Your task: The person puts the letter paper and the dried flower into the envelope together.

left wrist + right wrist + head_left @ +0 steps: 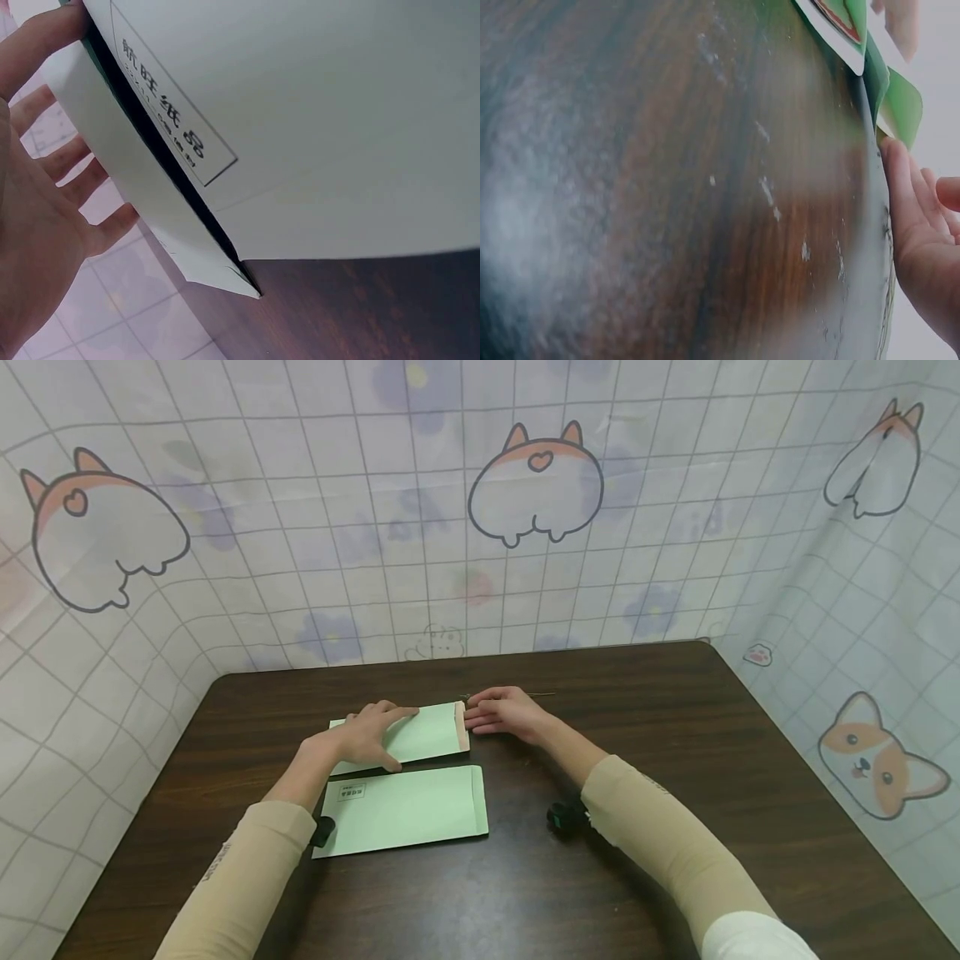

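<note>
Two pale green envelopes lie one behind the other. On the far envelope (pixel 426 733) rests my left hand (pixel 362 737), fingers spread, its thumb by the near edge. My right hand (pixel 504 712) is at that envelope's right end, beside a pale strip (pixel 461 727). In the right wrist view, the fingertips of my right hand (pixel 926 240) meet the green end piece (pixel 904 109), and the thumb stands apart. The near envelope (pixel 408 810) lies flat with a printed box (pixel 176 105) at its left end; neither hand grips it.
Dark wooden table (pixel 517 893) underneath. A thin straight strand (pixel 542 694) lies behind my right hand. A patterned cloth curtain (pixel 360 568) hangs along the back and sides. Black wrist devices show at the left wrist (pixel 323 832) and the right wrist (pixel 564 818).
</note>
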A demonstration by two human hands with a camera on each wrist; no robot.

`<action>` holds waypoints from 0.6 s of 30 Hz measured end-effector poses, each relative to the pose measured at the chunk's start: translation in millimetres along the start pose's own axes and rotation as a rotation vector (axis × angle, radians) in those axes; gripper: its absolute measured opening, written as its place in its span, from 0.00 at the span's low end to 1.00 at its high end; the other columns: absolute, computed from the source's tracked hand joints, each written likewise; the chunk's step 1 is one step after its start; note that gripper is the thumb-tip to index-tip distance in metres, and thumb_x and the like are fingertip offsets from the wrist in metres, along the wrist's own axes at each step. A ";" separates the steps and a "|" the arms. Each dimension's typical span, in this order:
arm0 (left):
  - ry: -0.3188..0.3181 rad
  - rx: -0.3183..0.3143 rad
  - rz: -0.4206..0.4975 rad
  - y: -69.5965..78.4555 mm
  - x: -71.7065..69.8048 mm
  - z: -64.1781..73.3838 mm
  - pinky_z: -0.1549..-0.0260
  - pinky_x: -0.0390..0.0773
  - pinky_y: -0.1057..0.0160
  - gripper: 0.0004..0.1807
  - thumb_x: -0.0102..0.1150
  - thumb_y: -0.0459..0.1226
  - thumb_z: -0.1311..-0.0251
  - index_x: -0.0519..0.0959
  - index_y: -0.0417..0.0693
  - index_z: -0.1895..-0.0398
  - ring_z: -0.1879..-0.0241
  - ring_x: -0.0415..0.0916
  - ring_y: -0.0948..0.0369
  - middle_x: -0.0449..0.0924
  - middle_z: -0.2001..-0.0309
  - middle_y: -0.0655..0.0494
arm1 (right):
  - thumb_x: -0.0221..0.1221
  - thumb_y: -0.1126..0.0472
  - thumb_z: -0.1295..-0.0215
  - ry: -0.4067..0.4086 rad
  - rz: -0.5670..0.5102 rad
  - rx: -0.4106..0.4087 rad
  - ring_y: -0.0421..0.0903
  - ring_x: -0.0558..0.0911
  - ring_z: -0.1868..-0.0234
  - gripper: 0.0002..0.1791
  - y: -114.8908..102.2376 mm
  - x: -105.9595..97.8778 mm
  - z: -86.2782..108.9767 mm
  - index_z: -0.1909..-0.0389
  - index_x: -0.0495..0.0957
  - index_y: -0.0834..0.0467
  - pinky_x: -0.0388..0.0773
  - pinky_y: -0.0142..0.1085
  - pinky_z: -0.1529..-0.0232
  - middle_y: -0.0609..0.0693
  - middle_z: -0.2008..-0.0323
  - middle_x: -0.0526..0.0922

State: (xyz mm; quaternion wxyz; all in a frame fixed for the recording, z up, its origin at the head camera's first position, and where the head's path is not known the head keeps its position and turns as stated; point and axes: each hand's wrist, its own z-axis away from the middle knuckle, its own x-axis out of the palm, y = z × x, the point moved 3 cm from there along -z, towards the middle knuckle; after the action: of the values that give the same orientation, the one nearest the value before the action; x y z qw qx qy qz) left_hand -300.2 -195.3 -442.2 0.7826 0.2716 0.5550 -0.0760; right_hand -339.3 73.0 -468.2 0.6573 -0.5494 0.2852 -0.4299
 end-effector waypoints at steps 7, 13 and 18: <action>0.000 0.004 -0.002 -0.8 0.3 -0.5 0.40 0.55 0.23 0.53 0.78 0.48 0.47 0.59 0.53 0.19 0.28 0.55 0.37 0.58 0.26 0.37 | 0.46 0.70 0.19 -0.010 0.008 0.001 0.63 0.82 0.43 0.18 2.6 5.6 -2.5 0.37 0.71 0.75 0.80 0.47 0.45 0.71 0.43 0.80; 0.001 0.003 0.003 -0.2 0.1 0.4 0.39 0.54 0.23 0.53 0.77 0.48 0.46 0.59 0.53 0.19 0.27 0.55 0.37 0.58 0.26 0.38 | 0.47 0.70 0.20 -0.016 0.011 -0.001 0.61 0.84 0.45 0.17 3.2 9.6 -3.6 0.37 0.72 0.74 0.81 0.46 0.46 0.70 0.45 0.82; 0.004 0.004 -0.002 0.4 0.4 1.0 0.40 0.55 0.23 0.53 0.77 0.49 0.46 0.59 0.52 0.19 0.28 0.55 0.37 0.58 0.26 0.37 | 0.48 0.70 0.20 -0.022 0.023 0.002 0.60 0.84 0.45 0.17 2.4 11.8 -3.6 0.37 0.72 0.74 0.81 0.46 0.46 0.69 0.45 0.82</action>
State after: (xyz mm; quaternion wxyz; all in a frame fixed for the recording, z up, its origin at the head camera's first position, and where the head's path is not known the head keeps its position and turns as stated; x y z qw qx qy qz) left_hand -299.1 -195.4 -442.2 0.7810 0.2730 0.5564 -0.0772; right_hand -336.2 61.0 -470.1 0.6658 -0.5500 0.2839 -0.4166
